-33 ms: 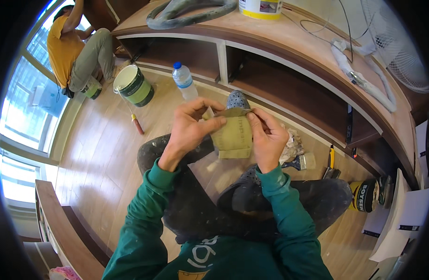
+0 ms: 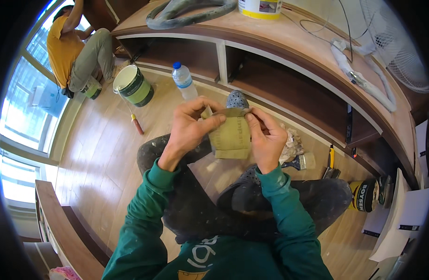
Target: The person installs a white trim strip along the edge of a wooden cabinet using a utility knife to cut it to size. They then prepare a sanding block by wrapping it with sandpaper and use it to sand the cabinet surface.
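Between my two hands is a folded piece of sandpaper, its olive-brown printed backing towards me. My left hand pinches its upper left edge, where a corner sticks up between thumb and fingers. At the upper right corner, the thumb and fingers of my right hand grip it. The sheet hangs over my crossed legs, in front of a grey speckled clog. Close to my right hand, on the floor, lie a paintbrush and a crumpled rag.
A capped water bottle and a paint bucket stand ahead, with a red-handled tool nearby. A long low cabinet curves across the front. A yellow-handled tool and a paint can are rightward. Another person crouches far left.
The sandpaper has shifted very slightly to the left, and its raised left corner has tipped a little. Both hands keep their grip almost in place.
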### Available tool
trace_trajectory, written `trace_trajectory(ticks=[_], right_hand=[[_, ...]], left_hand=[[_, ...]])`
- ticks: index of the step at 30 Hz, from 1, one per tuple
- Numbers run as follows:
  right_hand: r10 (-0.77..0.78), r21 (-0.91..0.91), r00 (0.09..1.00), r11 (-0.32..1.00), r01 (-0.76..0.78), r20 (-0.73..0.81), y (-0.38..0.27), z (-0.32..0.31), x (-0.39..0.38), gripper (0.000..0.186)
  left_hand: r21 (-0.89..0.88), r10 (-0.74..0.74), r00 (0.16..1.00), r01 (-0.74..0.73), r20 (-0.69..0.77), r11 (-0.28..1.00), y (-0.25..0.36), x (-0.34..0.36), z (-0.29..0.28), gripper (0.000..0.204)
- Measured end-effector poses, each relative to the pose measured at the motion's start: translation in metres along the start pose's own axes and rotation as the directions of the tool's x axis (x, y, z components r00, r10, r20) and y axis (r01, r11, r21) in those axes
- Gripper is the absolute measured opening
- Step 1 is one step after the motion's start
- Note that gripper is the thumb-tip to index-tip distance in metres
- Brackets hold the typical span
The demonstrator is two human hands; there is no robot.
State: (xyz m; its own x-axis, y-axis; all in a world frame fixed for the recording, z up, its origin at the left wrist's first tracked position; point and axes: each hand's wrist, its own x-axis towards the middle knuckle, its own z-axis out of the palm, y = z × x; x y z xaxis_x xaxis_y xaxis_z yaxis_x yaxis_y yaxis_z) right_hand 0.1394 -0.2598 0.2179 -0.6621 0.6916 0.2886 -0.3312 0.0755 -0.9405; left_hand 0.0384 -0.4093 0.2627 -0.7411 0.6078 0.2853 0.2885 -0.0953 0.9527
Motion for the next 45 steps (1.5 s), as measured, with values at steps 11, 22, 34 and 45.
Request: trace_trajectory(ticks=[11,22,34,45], right_hand=[[-0.348,-0.279,0.899,0.865,0.418,0.266,-0.019,-0.006,0.005,0.017],[-0.241,-0.288,0.947,0.911,0.296,0.211,-0.023,0.011,0.0,0.012],[-0.342,-0.134,0.85,0.896,0.424,0.401,-0.008,0.068,-0.02,0.011],[-0.101,-0.091,0.869,0.982,0.165,0.484,0.021,0.146,-0.087,0.011]], left_hand=[[0.069,0.04,0.999,-0.042,0.023,0.997,0.004,0.0,0.004,0.025],[0.439,0.255,0.965,-0.204,-0.059,0.875,0.006,-0.024,-0.016,0.031],[0.333,-0.036,0.989,0.084,-0.146,0.939,0.015,-0.068,-0.079,0.019],[0.253,-0.211,0.873,0.346,-0.441,0.904,0.002,-0.148,-0.136,0.012]])
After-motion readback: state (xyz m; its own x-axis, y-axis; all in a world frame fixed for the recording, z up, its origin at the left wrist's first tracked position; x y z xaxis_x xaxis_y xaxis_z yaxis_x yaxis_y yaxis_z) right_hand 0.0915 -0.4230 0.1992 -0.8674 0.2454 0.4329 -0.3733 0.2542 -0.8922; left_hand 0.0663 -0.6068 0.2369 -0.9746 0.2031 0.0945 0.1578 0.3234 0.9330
